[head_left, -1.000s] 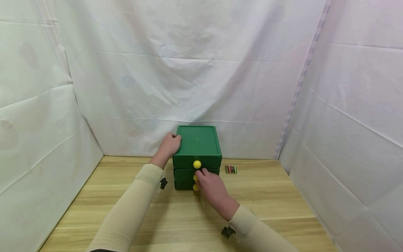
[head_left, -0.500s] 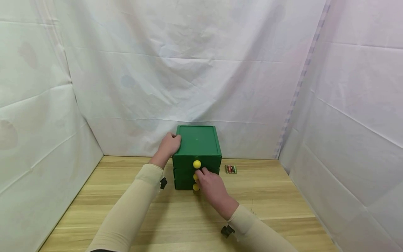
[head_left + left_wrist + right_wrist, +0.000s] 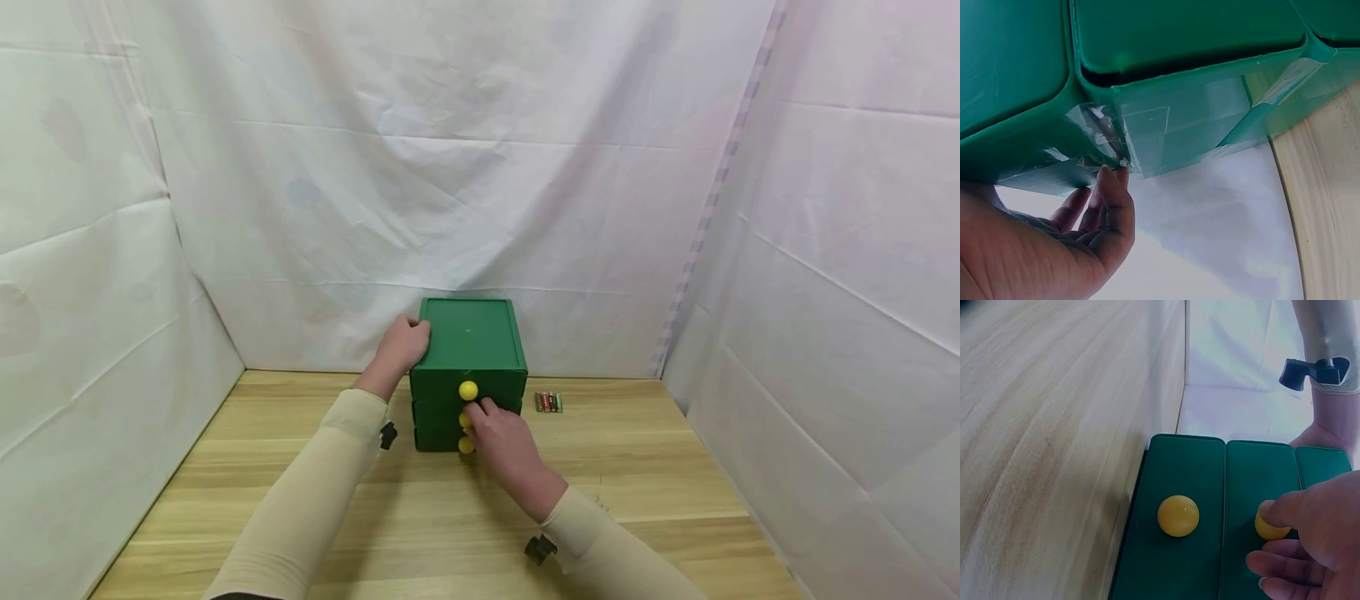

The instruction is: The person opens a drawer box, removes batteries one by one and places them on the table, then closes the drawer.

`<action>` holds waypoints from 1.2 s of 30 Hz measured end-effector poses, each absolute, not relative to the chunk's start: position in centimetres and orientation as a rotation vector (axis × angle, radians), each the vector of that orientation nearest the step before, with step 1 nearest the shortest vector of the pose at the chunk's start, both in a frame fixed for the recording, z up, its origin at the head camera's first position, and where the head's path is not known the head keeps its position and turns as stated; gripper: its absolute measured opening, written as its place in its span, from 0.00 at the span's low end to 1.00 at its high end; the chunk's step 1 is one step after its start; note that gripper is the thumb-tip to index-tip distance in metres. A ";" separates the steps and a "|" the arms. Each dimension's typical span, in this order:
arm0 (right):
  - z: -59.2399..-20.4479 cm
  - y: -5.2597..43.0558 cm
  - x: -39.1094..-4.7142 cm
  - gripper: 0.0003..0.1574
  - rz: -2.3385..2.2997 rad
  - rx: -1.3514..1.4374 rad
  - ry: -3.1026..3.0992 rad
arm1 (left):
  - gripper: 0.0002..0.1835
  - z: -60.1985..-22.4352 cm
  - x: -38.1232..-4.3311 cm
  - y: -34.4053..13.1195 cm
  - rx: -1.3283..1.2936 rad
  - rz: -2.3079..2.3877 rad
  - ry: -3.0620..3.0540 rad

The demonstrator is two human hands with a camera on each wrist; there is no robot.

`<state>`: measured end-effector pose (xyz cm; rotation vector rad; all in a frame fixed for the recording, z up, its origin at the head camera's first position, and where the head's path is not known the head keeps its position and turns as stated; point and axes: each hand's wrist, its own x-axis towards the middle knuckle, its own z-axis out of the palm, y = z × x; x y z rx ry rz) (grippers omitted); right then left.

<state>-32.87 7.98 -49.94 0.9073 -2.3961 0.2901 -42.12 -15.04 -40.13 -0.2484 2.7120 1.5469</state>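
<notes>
A green drawer cabinet (image 3: 471,333) stands against the back cloth, its drawer fronts bearing yellow knobs. My right hand (image 3: 506,446) pinches the middle knob (image 3: 1271,528), thumb on one side and fingers on the other. The lowest knob (image 3: 1178,515) is uncovered, and so is the top knob (image 3: 468,391). At the cabinet's upper left edge, my left hand (image 3: 405,342) holds on, part of it over the rim. In the left wrist view its curled fingers (image 3: 1116,215) meet the taped side wall, while the thumb is hidden. All the drawers look closed.
Several small batteries (image 3: 548,402) lie in a row on the wooden table (image 3: 630,467), right of the cabinet. White cloth (image 3: 322,233) hangs behind and on both sides. Dark clips (image 3: 540,549) sit at both sleeve cuffs.
</notes>
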 end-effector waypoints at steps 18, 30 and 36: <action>-50.9 9.5 -31.7 0.18 1.050 0.547 -2.861 | 0.34 -40.0 -42.3 -15.1 -0.235 1.557 2.705; -51.6 9.8 -32.2 0.19 1.486 0.473 -2.971 | 0.33 -40.0 -42.2 -15.2 -0.243 1.549 2.710; -52.9 9.6 -32.6 0.29 1.604 0.444 -2.963 | 0.33 -40.1 -42.1 -15.1 -0.239 1.546 2.715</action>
